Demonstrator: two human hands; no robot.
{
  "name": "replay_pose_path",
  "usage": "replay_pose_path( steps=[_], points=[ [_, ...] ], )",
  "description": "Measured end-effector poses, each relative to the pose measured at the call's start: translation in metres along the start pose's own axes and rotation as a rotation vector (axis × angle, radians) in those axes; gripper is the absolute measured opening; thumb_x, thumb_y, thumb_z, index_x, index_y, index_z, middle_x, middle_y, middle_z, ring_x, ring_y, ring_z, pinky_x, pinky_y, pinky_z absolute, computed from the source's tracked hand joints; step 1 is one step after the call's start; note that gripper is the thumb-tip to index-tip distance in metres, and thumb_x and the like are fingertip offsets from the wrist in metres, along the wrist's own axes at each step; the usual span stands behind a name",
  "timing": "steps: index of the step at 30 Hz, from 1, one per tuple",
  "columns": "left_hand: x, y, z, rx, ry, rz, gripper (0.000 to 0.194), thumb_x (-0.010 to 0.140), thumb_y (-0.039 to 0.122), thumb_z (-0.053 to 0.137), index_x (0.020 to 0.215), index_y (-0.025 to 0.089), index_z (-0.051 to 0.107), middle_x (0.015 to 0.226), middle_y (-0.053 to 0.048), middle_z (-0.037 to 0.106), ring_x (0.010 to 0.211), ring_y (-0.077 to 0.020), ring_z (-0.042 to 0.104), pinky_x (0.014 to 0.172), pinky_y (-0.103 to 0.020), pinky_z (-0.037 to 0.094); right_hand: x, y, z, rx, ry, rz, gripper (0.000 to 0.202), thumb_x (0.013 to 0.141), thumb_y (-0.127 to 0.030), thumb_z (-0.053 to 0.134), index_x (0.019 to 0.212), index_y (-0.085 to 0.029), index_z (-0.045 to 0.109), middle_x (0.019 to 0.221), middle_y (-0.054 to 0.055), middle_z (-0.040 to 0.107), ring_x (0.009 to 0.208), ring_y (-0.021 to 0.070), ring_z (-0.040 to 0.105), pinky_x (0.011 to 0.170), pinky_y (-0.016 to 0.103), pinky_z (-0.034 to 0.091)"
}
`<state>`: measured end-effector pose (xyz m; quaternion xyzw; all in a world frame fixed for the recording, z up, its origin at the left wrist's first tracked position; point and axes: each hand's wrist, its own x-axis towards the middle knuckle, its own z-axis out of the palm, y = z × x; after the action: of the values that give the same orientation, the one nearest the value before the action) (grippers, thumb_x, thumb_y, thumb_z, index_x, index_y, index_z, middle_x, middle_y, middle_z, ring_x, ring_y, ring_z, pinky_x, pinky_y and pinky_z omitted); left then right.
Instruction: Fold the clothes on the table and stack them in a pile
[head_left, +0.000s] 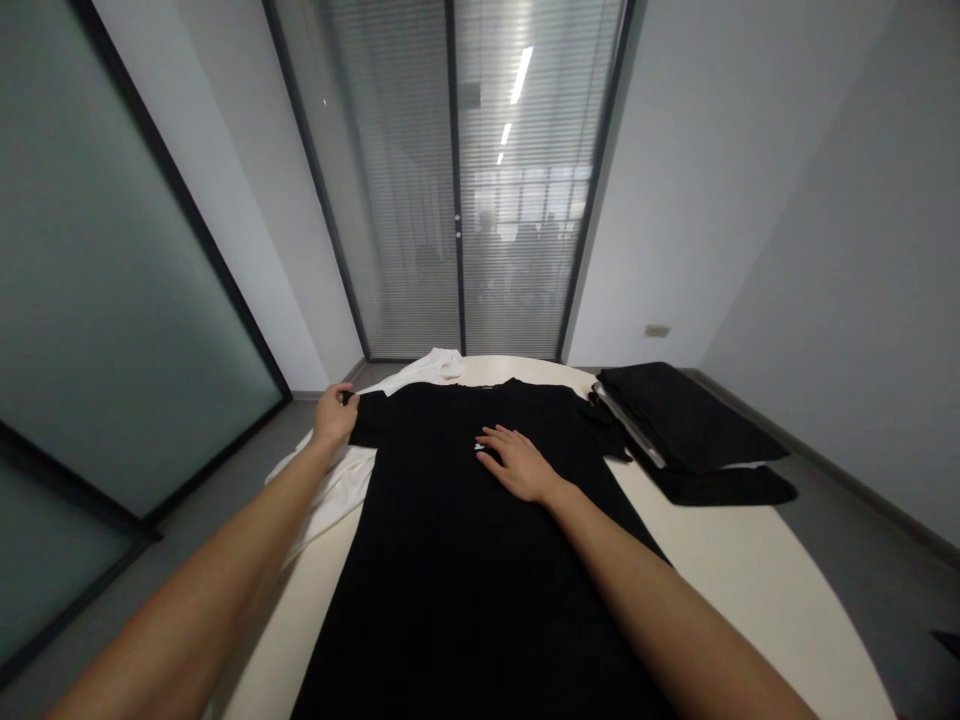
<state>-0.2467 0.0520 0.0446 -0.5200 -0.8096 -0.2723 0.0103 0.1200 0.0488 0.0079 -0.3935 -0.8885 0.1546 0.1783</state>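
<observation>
A black T-shirt (465, 560) lies spread out on the table, its collar at the far end and its body reaching toward me. My left hand (335, 412) is closed on the end of the left sleeve, pinching the cloth at its outer corner. Flat on the chest of the shirt rests my right hand (519, 462), fingers stretched out, beside a small white mark (479, 447). The shirt's right sleeve (611, 432) lies loose with uneven folds, near a pile of dark clothing.
White cloth (341, 490) lies rumpled under and beyond the left sleeve. A stack of folded black garments (686, 420) sits at the table's right side, partly over the edge. The pale table (757, 580) has a rounded edge. Glass panels (525, 250) with blinds stand behind it.
</observation>
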Motion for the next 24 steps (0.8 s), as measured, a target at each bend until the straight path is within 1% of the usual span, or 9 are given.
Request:
replay_pose_path(
  steps=[3, 5, 8, 11, 13, 15, 18, 21, 24],
  points=[
    [-0.005, 0.005, -0.002, -0.048, 0.020, 0.026, 0.045, 0.100, 0.032, 0.041, 0.141, 0.014, 0.048, 0.140, -0.014, 0.059, 0.128, -0.0212, 0.056, 0.107, -0.030, 0.043, 0.000, -0.001, 0.000, -0.002, 0.003, -0.001, 0.050, 0.101, -0.050, 0.040, 0.139, -0.022, 0.057, 0.152, 0.009, 0.048, 0.147, 0.0277, 0.034, 0.120, 0.052, 0.023],
    [-0.006, 0.009, -0.001, -0.062, -0.015, 0.049, 0.055, 0.095, 0.034, 0.054, 0.144, 0.013, 0.044, 0.145, -0.015, 0.055, 0.131, -0.0218, 0.054, 0.110, -0.029, 0.040, 0.000, -0.001, 0.000, -0.004, 0.002, 0.002, 0.050, 0.101, -0.050, 0.040, 0.139, -0.022, 0.057, 0.152, 0.009, 0.048, 0.146, 0.0281, 0.034, 0.120, 0.052, 0.024],
    [-0.009, 0.012, 0.000, -0.053, -0.060, 0.069, 0.072, 0.084, 0.028, 0.068, 0.148, 0.012, 0.040, 0.149, -0.017, 0.050, 0.137, -0.0251, 0.048, 0.114, -0.031, 0.037, 0.000, -0.002, 0.000, -0.003, 0.001, 0.009, 0.049, 0.101, -0.050, 0.041, 0.139, -0.022, 0.057, 0.152, 0.010, 0.048, 0.146, 0.0282, 0.034, 0.120, 0.052, 0.023],
    [-0.020, 0.021, -0.005, -0.028, -0.053, 0.109, 0.077, 0.083, 0.022, 0.066, 0.153, 0.013, 0.033, 0.155, -0.016, 0.041, 0.142, -0.0275, 0.041, 0.117, -0.034, 0.034, 0.000, -0.002, -0.001, -0.004, 0.000, 0.009, 0.049, 0.101, -0.050, 0.041, 0.139, -0.023, 0.057, 0.152, 0.009, 0.048, 0.147, 0.0279, 0.034, 0.119, 0.052, 0.024],
    [-0.031, 0.033, -0.011, 0.029, -0.006, 0.166, 0.079, 0.085, 0.019, 0.060, 0.157, 0.016, 0.027, 0.160, -0.015, 0.033, 0.141, -0.0307, 0.043, 0.115, -0.037, 0.038, -0.001, -0.002, -0.001, -0.006, -0.003, 0.009, 0.049, 0.101, -0.050, 0.041, 0.139, -0.023, 0.057, 0.152, 0.009, 0.048, 0.146, 0.0280, 0.034, 0.119, 0.052, 0.024],
    [-0.045, 0.050, -0.016, 0.102, 0.045, 0.239, 0.077, 0.086, 0.013, 0.053, 0.158, 0.017, 0.024, 0.161, -0.014, 0.031, 0.135, -0.0331, 0.049, 0.111, -0.042, 0.044, 0.000, -0.001, -0.001, -0.010, -0.005, 0.009, 0.050, 0.101, -0.051, 0.041, 0.139, -0.022, 0.057, 0.152, 0.009, 0.048, 0.146, 0.0285, 0.034, 0.120, 0.052, 0.024],
    [-0.065, 0.079, -0.017, 0.148, 0.054, 0.402, 0.077, 0.085, 0.003, 0.044, 0.158, 0.021, 0.025, 0.162, -0.010, 0.031, 0.139, -0.0309, 0.044, 0.111, -0.041, 0.044, 0.000, 0.000, 0.001, -0.013, 0.001, 0.001, 0.050, 0.101, -0.051, 0.040, 0.139, -0.022, 0.057, 0.152, 0.009, 0.048, 0.146, 0.0285, 0.034, 0.119, 0.052, 0.024],
    [-0.082, 0.101, -0.007, 0.178, -0.037, 0.478, 0.080, 0.084, 0.000, 0.044, 0.157, 0.027, 0.027, 0.164, -0.007, 0.026, 0.137, -0.0327, 0.045, 0.104, -0.045, 0.049, 0.001, 0.002, 0.004, -0.012, 0.008, -0.006, 0.050, 0.101, -0.050, 0.041, 0.139, -0.022, 0.057, 0.152, 0.009, 0.048, 0.147, 0.0280, 0.034, 0.119, 0.052, 0.024],
    [-0.100, 0.111, 0.010, 0.161, -0.133, 0.549, 0.077, 0.085, 0.003, 0.049, 0.155, 0.031, 0.031, 0.164, -0.007, 0.026, 0.132, -0.0309, 0.049, 0.097, -0.043, 0.053, 0.003, 0.004, 0.006, -0.013, 0.011, -0.002, 0.049, 0.101, -0.049, 0.042, 0.139, -0.022, 0.057, 0.152, 0.009, 0.048, 0.147, 0.0282, 0.033, 0.119, 0.053, 0.024]
  ],
)
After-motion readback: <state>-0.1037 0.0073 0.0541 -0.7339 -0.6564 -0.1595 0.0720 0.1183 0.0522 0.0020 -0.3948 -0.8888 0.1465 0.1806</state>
